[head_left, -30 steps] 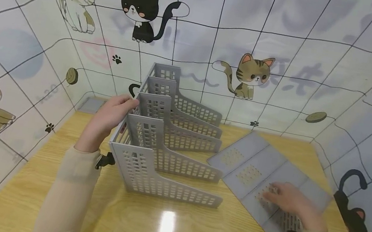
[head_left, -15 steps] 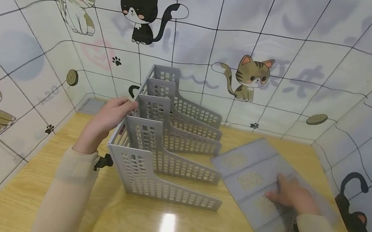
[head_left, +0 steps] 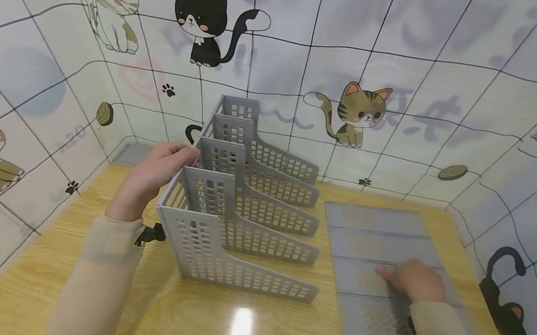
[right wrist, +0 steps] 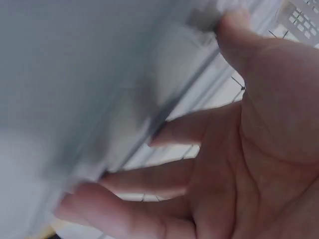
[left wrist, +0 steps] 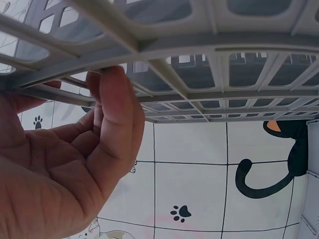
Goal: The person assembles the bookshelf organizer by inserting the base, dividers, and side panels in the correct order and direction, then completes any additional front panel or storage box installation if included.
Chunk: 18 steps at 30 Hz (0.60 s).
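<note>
My left grip (head_left: 159, 165) holds the gray rack (head_left: 233, 203); my spread-out right grip (head_left: 420, 282) touches the flat panel (head_left: 356, 274). I should press softly, rack steady.

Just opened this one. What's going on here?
A person has both hands on grey mesh pieces at a wooden table. The left grip holds the top back edge of the upright rack. The right grip is on the panel, fingers spread against it. The panel lies on the table to the right of the rack, apart from it.
</note>
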Available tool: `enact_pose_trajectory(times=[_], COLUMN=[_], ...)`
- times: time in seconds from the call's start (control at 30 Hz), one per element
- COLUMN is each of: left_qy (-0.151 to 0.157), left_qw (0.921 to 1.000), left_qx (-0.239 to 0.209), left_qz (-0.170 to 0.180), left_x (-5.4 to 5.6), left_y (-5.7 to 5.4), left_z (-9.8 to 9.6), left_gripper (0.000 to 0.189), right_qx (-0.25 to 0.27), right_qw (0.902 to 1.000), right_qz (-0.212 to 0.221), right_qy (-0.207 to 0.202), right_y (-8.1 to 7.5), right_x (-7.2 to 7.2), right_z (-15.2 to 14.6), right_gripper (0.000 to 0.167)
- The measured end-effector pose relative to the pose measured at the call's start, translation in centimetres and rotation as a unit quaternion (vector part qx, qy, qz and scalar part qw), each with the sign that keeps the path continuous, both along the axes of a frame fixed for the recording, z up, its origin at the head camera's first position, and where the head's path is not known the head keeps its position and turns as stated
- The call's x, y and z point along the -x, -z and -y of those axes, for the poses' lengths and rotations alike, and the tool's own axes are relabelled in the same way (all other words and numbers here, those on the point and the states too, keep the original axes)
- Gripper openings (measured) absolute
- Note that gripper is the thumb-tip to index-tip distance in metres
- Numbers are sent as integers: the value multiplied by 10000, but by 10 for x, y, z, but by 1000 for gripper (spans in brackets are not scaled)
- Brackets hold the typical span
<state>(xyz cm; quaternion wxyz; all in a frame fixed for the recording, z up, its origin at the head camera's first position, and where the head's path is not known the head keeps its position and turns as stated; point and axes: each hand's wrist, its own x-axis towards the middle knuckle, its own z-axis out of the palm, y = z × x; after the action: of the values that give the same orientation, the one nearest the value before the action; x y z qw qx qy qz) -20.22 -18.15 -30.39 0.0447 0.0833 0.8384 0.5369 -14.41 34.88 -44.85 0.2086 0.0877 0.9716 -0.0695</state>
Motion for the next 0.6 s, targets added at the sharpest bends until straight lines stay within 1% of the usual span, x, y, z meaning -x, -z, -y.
enact_pose_trajectory(times=[0.1,0.17,0.3,0.37,0.43,0.5,0.57,0.6], left_qy=[-11,-4,-6,-71,-129,-167,-133,-108], left_qw=[10000,9999,9998,9996,9991,9982,9965,9958], left_qx=[-88,-115,-147,-258,-370,-492,-681,-748], left_qz=[-34,-54,-97,-5,146,309,466,518], left_x=[3,6,12,16,22,26,27,25], left_y=[2,3,5,6,7,9,12,14], left_z=[-5,-10,-20,-23,-24,-23,-20,-18], left_gripper=[38,37,37,39,43,52,62,65], right_qx=[92,101,-10,-115,-156,-129,-14,37], right_qw=[9988,9975,9953,9945,9938,9938,9950,9961], right_qz=[-297,-440,-473,-434,-397,-359,-341,-324], right_qy=[384,547,844,944,1027,1040,935,819], right_y=[2,2,2,2,2,4,4,4], right_x=[2,4,13,18,21,22,22,21], right_z=[7,14,26,29,31,30,28,25], right_gripper=[104,104,105,108,110,110,105,101])
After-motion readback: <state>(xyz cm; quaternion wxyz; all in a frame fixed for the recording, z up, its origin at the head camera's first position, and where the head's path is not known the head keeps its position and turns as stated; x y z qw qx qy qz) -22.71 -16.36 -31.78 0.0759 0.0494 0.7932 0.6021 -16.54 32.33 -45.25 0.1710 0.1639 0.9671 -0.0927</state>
